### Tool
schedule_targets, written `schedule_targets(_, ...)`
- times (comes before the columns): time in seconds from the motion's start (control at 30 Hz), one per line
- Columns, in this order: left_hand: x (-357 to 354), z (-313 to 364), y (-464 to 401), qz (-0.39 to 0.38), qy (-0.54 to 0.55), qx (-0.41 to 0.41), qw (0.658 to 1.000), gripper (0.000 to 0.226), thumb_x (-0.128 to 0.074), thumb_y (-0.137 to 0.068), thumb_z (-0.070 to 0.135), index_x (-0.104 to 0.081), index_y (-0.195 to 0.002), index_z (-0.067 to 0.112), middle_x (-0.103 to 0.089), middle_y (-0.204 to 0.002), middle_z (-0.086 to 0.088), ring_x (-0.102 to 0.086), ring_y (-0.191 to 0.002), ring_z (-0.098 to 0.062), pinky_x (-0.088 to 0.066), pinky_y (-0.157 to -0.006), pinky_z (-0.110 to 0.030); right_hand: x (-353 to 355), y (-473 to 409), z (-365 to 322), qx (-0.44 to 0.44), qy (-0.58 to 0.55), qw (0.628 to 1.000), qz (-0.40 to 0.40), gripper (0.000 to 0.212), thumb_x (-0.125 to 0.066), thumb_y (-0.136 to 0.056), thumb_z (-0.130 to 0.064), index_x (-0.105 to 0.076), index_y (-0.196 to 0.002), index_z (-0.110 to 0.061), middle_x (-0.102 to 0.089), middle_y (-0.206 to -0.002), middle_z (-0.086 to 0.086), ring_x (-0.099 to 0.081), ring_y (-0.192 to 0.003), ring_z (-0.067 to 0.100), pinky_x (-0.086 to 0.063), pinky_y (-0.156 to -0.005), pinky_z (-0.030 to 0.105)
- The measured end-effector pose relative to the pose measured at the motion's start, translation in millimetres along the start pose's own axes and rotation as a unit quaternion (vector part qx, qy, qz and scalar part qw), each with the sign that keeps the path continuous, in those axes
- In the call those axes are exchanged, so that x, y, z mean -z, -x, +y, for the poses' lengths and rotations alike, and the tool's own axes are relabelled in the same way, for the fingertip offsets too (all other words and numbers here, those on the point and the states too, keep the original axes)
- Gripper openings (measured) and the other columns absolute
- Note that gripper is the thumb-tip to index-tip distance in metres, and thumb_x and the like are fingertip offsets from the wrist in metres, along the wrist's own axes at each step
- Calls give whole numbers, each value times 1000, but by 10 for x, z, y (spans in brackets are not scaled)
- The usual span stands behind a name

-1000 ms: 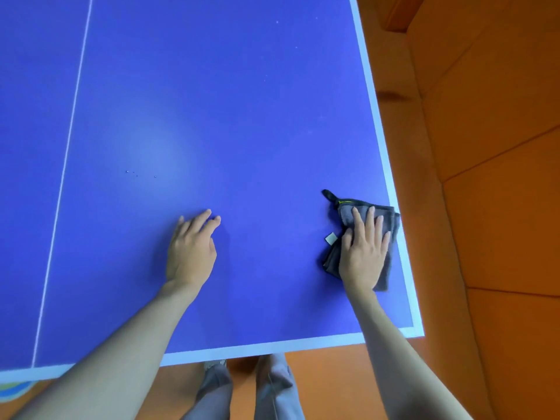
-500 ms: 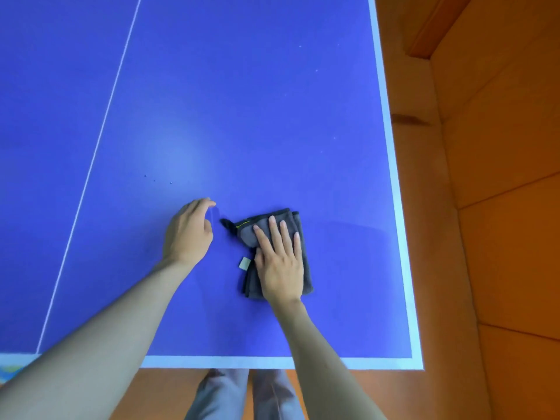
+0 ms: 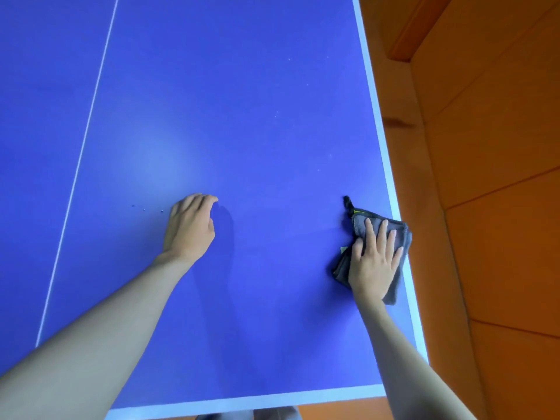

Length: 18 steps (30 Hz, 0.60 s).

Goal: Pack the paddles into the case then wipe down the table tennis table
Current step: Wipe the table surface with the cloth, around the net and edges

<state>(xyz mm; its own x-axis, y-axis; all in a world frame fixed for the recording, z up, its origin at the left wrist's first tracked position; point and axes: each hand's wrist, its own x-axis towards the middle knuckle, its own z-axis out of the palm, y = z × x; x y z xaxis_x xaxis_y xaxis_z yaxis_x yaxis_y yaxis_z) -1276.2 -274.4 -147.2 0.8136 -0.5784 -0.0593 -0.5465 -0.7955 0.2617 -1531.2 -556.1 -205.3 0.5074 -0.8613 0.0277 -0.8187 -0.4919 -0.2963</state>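
Head view: the right hand (image 3: 374,259), fingers flat and spread, presses one folded grey cloth (image 3: 391,231) onto the blue table tennis table (image 3: 242,101). Half a second ago the cloth lay mid-table beside the left hand; now it sits at the table's right white edge line, as it did a second ago (so this looks like a back-and-forth wiping stroke, well into the second step). The left hand (image 3: 189,228) rests on the table, fingers loosely curled, holding nothing. Count: one cloth, two hands, three dark specks (image 3: 144,209) left of the left hand. No paddles or case show.
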Motion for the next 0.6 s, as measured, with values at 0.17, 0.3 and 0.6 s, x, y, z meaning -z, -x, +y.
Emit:
schedule_targets(0.17,87,-95,-352,0,9,2,1000,49,-55,-84,-9,-60,-130,9,-65,-129,-5,-54,-127,-30,-40,-106,-44,-332,274,-1227,95,-16,995,10,55,-44,-99,-36,-51,-153,-33,-35,-169,1,-32,-156,26,-18,-128,54)
schedule_targets(0.3,179,-178,-583,-15,8,23,1000,47,-54,-87,-5,-58,-131,11,-61,-135,-4,-55,-117,-34,-42,-94,-46,-653,687,-2269,183,-35,982,-3,53,-46,-103,-35,-46,-156,-35,-35,-169,-2,-28,-158,23,-17,-129,55)
schedule_targets(0.6,138,-143,-1005,-43,0,3,999,53,-55,-92,1,-51,-143,15,-49,-148,-1,-48,-131,-30,-39,-104,-45,-531,215,-1870,227,-15,973,-26,51,-46,-104,-36,-46,-156,-37,-34,-169,-3,-28,-157,20,-22,-128,50)
